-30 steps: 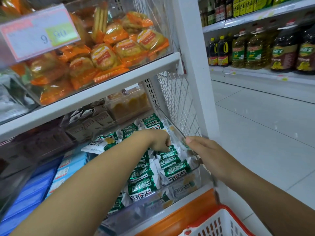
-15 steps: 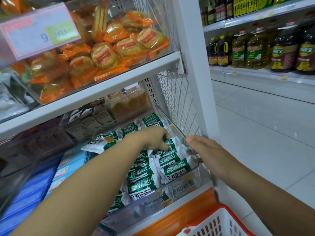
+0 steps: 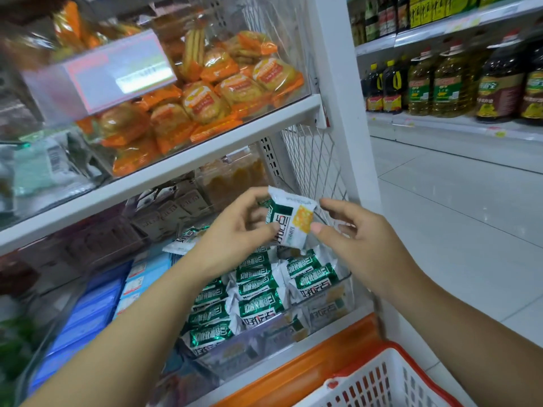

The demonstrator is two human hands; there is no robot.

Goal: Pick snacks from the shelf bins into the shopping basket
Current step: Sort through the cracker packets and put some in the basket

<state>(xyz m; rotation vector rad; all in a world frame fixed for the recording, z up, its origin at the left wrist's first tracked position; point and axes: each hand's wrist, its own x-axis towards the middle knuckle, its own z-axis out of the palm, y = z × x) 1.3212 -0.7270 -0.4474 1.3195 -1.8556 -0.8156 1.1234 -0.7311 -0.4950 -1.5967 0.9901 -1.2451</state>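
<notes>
In the head view, one snack packet point(image 3: 291, 221) is held up above the clear bin point(image 3: 348, 284), well apart from the shopping basket point(image 3: 382, 383). It is pinched at its left edge by the left hand point(image 3: 235, 233), thumb and curled fingers point(image 3: 266, 232) closed on the wrapper. The right hand point(image 3: 361, 239) is seen at three o'clock of the packet, fingers loosely spread and half-curled. Its thumb tip is laid against the packet's right edge, and no closed grip is made there.

The packet is a flat pillow of crinkly film with crimped ends. It is white with a green band, and a yellow square cracker is pictured on it. At six o'clock of it, the bin of hard clear plastic is packed with green-and-white packets point(image 3: 258, 306); too many overlap for a count.

At five o'clock of the frame, one corner of the basket is shown, a white plastic lattice with a red rim. At eleven o'clock, glossy orange-wrapped biscuits point(image 3: 202, 101) are heaped in an upper bin. At two o'clock, oil bottles point(image 3: 446, 83) are lined on a far shelf.
</notes>
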